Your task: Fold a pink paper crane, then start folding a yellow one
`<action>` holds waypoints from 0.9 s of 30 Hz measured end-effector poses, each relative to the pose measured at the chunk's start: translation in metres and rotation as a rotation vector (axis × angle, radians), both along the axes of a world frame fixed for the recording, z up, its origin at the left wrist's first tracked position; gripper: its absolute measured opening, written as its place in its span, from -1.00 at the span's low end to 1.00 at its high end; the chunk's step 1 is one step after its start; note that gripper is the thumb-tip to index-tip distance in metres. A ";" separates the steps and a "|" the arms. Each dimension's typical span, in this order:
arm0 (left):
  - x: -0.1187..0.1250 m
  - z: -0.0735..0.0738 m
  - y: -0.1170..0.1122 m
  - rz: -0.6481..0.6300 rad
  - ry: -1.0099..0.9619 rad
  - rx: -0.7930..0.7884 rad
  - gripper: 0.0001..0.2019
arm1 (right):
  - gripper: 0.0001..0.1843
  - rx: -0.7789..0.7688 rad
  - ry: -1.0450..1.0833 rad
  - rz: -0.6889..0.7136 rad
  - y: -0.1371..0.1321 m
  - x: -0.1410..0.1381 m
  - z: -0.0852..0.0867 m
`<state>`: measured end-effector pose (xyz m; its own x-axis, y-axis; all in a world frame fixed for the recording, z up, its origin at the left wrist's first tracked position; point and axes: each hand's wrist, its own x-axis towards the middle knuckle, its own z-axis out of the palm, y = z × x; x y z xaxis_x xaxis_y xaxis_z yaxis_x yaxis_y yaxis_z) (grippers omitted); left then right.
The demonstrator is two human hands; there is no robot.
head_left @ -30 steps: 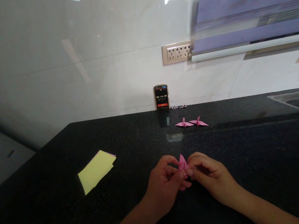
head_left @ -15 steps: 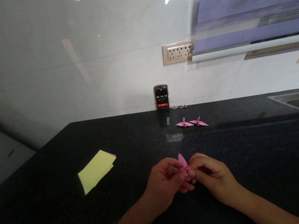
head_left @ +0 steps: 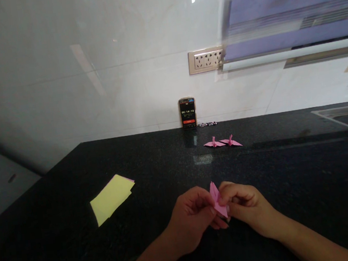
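A pink folded paper, long and pointed at its upper and lower ends, is held between my two hands just above the dark countertop. My left hand pinches its left side between thumb and fingers, with other fingers curled beneath. From the right, my right hand grips the paper's edge with thumb and forefinger. Fingertips cover parts of both sides. Farther back stand two finished-looking pink paper cranes, side by side with wings spread.
A stack of yellow paper sheets, with a pinkish edge below, lies on the countertop to the left. Against the wall leans a phone showing a timer, beside a beaded strand. A sink edge is at the right.
The pink paper now shows more of its lower point, which hangs down between my thumbs. My fingers have shifted slightly apart on it. The cranes and yellow sheets have stayed put.
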<state>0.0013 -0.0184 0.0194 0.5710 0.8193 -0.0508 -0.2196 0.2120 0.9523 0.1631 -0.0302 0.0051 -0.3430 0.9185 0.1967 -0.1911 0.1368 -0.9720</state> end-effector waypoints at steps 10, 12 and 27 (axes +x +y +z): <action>-0.001 -0.003 0.005 -0.056 -0.062 -0.123 -0.84 | -0.94 0.061 -0.068 0.011 0.001 0.004 0.003; -0.001 -0.003 0.005 -0.056 -0.059 -0.151 -0.83 | -0.95 0.090 -0.103 -0.004 0.001 0.005 0.003; -0.001 -0.008 0.006 0.081 0.122 0.067 -0.86 | -0.82 -0.169 -0.095 -0.030 0.005 -0.001 -0.001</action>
